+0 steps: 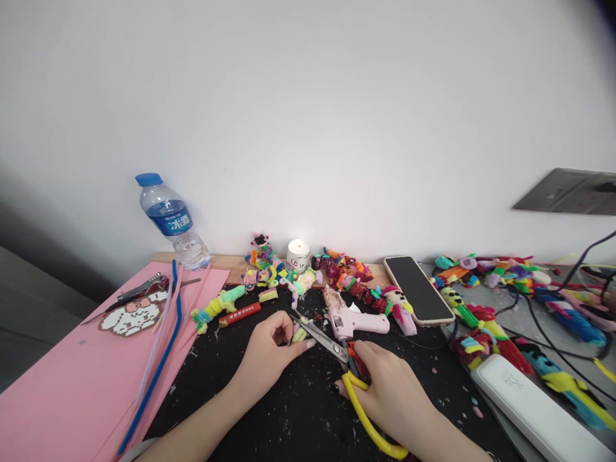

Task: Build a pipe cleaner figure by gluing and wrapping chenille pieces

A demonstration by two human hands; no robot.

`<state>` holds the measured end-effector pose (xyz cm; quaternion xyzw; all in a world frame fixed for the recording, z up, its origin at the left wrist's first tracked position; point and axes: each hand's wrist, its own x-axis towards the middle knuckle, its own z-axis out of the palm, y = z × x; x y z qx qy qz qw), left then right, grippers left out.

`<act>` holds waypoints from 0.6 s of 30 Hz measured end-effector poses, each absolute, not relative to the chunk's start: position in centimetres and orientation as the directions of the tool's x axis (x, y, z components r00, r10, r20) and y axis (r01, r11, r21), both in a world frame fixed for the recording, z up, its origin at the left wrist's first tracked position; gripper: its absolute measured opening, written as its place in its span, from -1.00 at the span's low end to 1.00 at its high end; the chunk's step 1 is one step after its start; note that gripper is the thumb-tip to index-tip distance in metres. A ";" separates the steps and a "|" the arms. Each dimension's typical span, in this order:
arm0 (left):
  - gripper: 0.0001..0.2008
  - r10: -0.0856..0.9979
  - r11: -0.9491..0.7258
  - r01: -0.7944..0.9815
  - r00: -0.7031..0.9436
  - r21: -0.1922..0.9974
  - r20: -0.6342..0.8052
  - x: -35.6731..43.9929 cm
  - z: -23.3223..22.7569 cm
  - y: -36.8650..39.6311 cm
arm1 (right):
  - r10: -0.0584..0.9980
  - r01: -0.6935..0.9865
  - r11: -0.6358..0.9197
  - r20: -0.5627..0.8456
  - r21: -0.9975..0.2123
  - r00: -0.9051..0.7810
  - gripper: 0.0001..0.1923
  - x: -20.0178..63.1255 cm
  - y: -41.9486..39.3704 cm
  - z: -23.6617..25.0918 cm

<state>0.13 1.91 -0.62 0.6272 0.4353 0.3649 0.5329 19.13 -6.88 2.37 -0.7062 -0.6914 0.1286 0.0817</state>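
Note:
My right hand [392, 382] is closed around the handles of a pair of scissors [323, 339], which have a yellow loop and an orange one. Their blades point up and left toward my left hand [269, 346]. Between its thumb and finger, the left hand pinches a small fuzzy strip [299, 334], pale yellow and greyish, that looks like pipe cleaner. The blade tips are right beside this strip; whether they touch it I cannot tell. Just beyond the scissors lies a pink glue gun [356, 321], its nozzle end close to the blades.
Colourful pipe-cleaner figures [219, 307] lie along the back and right. Near them are a red box [240, 315], a white roll [298, 255] and a phone [419, 290]. A water bottle [171, 218] leans against the wall. Pink sheets [62, 378] cover the left; a white power bank [534, 407] lies right.

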 end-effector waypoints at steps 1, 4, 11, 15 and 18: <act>-0.63 0.936 -0.055 0.159 0.353 0.986 -0.005 0.1 -0.6 1.9 | 0.998 0.958 -0.030 -0.070 -0.285 0.010 -0.79 19.1 -6.9 2.3; -0.62 0.939 -0.063 0.179 0.345 0.982 -0.003 0.1 -0.6 1.9 | 0.997 0.961 -0.034 -0.077 -0.275 0.014 -0.76 19.3 -6.9 2.2; -0.64 0.950 -0.074 0.202 0.311 0.977 0.008 0.0 -0.4 1.8 | 0.998 0.932 -0.064 -0.025 -0.358 0.059 -0.73 19.6 -6.7 2.2; -0.64 0.949 -0.082 0.199 0.314 0.976 0.016 0.0 -0.3 1.8 | 0.998 0.936 -0.046 -0.059 -0.350 0.027 -0.70 19.4 -6.8 2.2; -0.69 0.949 -0.101 0.198 0.312 0.975 0.035 0.1 -0.3 1.7 | 0.997 0.949 -0.031 -0.074 -0.314 0.009 -0.69 19.2 -7.0 2.1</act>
